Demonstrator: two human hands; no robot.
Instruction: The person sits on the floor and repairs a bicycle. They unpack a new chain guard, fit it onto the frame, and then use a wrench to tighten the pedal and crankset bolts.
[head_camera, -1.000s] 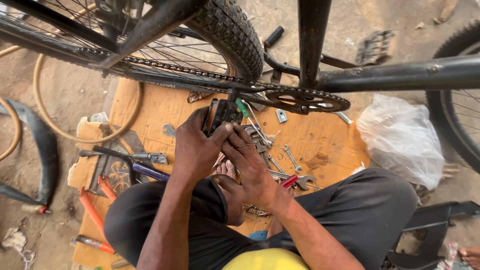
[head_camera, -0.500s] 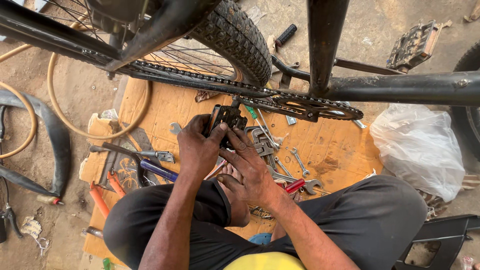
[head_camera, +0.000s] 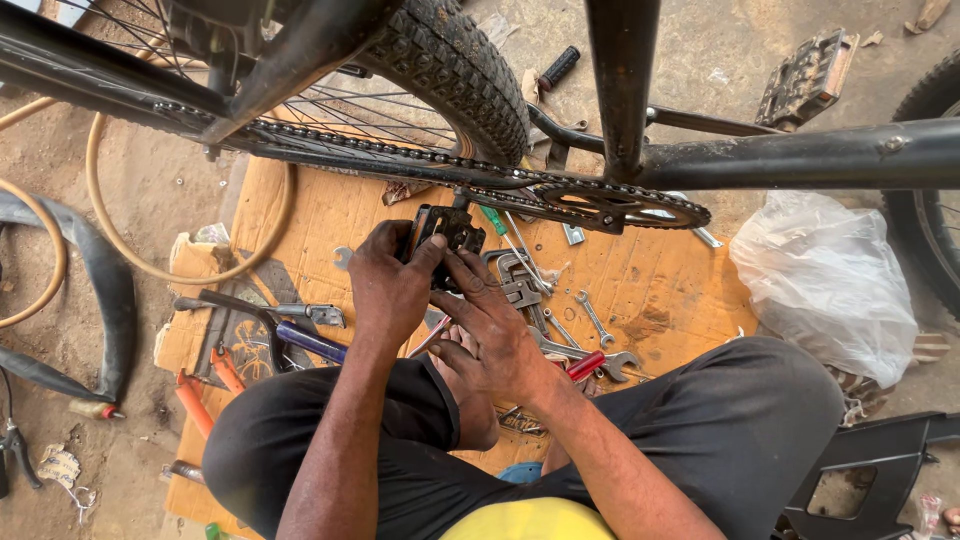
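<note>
Ground: packed dirt and grit, outdoors or an open workshop floor. A flattened sheet of brown cardboard (head_camera: 650, 290) is laid over it as the work surface, stained dark in places.

Above the cardboard, a black bicycle frame (head_camera: 780, 158) crosses the view, with a knobby rear tyre (head_camera: 455, 70), the chain (head_camera: 370, 150) and the chainring (head_camera: 610, 205). A second tyre shows at the right edge.

Person seated on the cardboard, dark trousers, knees spread.

Left hand (head_camera: 388, 285): fingers wrapped around the left side of a black bicycle pedal (head_camera: 447, 232), clamped on it. Right hand (head_camera: 490, 335): fingers spread, tips pressing on the pedal's lower edge; not fully closed around it. The pedal sits just below the chain, held above the cardboard.

Loose on the cardboard: several open-ended spanners (head_camera: 595, 320), a green-handled screwdriver (head_camera: 495, 220), a red-handled tool (head_camera: 585, 365), purple-handled pliers (head_camera: 300, 340), 2 orange-handled tools (head_camera: 205, 390).

Containers: 1 white plastic bag (head_camera: 825, 285) on the right, bunched and knotted-looking; contents cannot be made out.

Off the cardboard: a spare black pedal (head_camera: 805, 75) on the dirt top right, a black inner tube (head_camera: 90, 310) and a tan hoop (head_camera: 130, 230) to the left.
</note>
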